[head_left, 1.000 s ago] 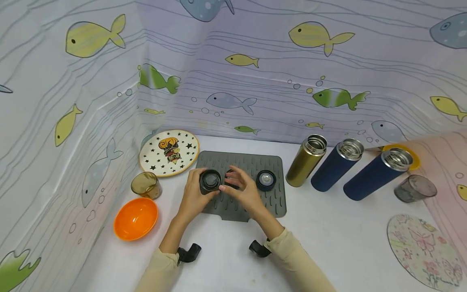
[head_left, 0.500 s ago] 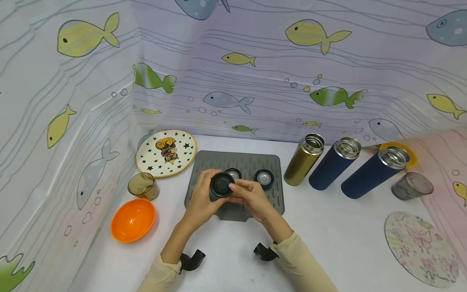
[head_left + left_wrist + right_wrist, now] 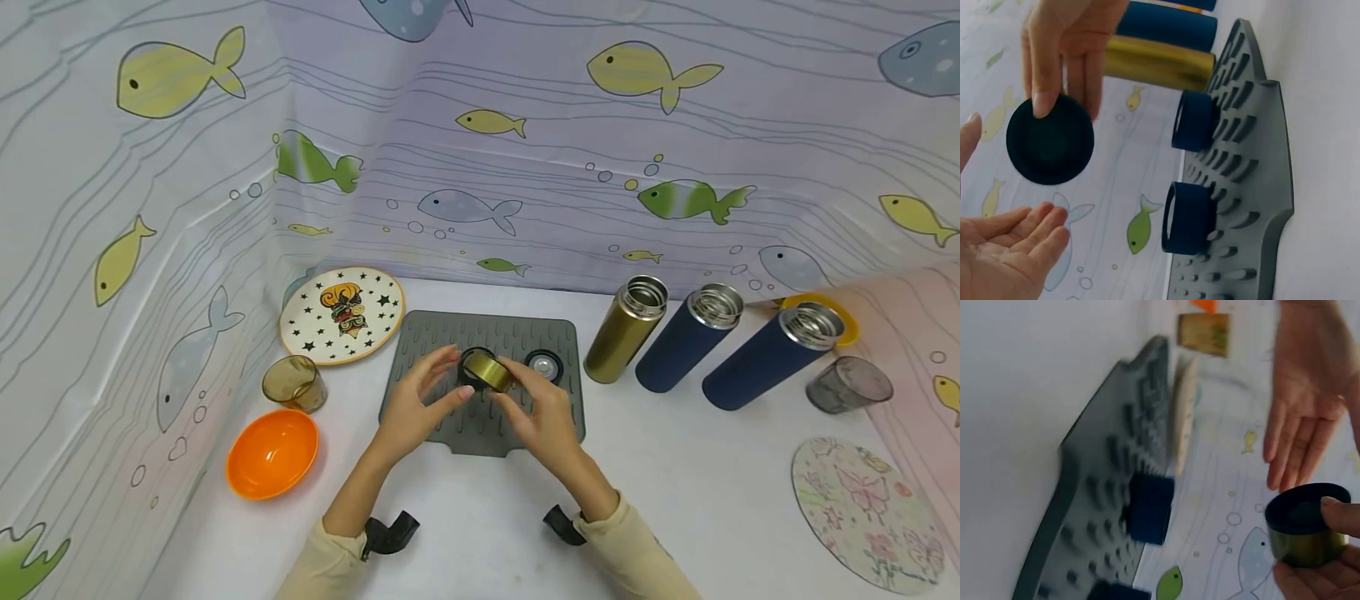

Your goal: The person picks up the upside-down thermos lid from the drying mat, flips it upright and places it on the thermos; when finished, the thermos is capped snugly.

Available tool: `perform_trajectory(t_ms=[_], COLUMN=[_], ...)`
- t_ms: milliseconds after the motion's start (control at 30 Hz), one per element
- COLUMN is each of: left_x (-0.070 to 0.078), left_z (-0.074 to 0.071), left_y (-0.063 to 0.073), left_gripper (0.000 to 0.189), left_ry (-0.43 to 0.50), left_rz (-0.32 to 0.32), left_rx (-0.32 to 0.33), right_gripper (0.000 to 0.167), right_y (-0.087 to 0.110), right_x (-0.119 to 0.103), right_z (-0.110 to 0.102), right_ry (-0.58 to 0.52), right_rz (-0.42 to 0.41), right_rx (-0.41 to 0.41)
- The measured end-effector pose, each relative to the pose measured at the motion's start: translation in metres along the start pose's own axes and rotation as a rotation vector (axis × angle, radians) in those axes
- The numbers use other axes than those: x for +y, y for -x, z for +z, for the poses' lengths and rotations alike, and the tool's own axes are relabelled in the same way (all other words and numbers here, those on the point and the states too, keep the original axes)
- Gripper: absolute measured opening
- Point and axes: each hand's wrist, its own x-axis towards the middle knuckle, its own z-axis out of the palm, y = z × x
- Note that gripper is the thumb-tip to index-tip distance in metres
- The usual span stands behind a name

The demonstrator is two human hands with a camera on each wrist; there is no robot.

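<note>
The gold lid (image 3: pixel 492 373) is raised above the grey ridged mat (image 3: pixel 420 329), pinched between the thumb and fingers of the right hand (image 3: pixel 546 410). Just left of it, the left hand (image 3: pixel 411 410) holds nothing, its fingers extended and its thumb well apart from them. The mat lies on the white counter (image 3: pixel 468 517) and carries two dark blue lids: a left one (image 3: pixel 1188 219) and a right one (image 3: pixel 1192 122). Right of the mat stand a gold bottle (image 3: pixel 622 333) and two blue bottles (image 3: pixel 682 343), their metal mouths showing. Beyond, at right, is a grey glass (image 3: pixel 847 387). On the left, a star-patterned plate (image 3: pixel 315 321) lies far, an amber glass (image 3: pixel 288 385) nearer, an orange bowl (image 3: pixel 273 454) nearest.
</note>
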Motion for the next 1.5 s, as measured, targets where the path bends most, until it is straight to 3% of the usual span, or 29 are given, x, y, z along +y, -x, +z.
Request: perform_trajectory(t_ms=[133,233,400,533,767,933,1067,1133,1267,1367,1500], left_x=[0.0,0.0,0.002,0.003,0.004,0.003,0.007,0.01,0.019,0.026,0.036], left_z=[0.001,0.003,0.011,0.018,0.031,0.04,0.047,0.051,0.062,0.074,0.093], left_y=[-0.003,-0.004,-0.005,-0.008,-0.012,-0.02,-0.034,-0.044,-0.065,-0.083,-0.105], left_gripper=[0.071,0.076,0.087,0.092,0.08,0.075,0.075,0.076,0.076,0.076,0.075], left_ry=[-0.014,-0.035,-0.064,-0.065,-0.119,-0.139,-0.103,-0.078,-0.022,0.031,0.068], left_rz=[0.009,0.024,0.065,0.121,0.214,0.259,0.233,0.218,0.201,0.204,0.217], left_rx=[-0.031,-0.066,-0.138,-0.166,-0.119,-0.049,-0.021,-0.019,-0.044,-0.065,-0.067], right_gripper=[0.051,0.033,0.026,0.023,0.021,0.023,0.026,0.031,0.05,0.065,0.074], right_y=[0.003,0.005,0.006,0.006,0.007,0.009,0.01,0.012,0.014,0.011,0.002], right_x=[0.003,0.007,0.013,0.014,0.017,0.023,0.029,0.032,0.04,0.05,0.065], right_z=[-0.007,-0.01,-0.012,-0.013,-0.016,-0.021,-0.031,-0.038,-0.053,-0.063,-0.067], right_ry=[0.282,0.432,0.556,0.587,0.593,0.532,0.484,0.453,0.36,0.3,0.179], right_rz=[-0.303,-0.499,-0.755,-0.861,-0.892,-0.771,-0.57,-0.433,-0.083,0.16,0.367], right_rx=[0.041,0.052,0.107,0.149,0.178,0.191,0.329,0.445,0.652,0.703,0.673])
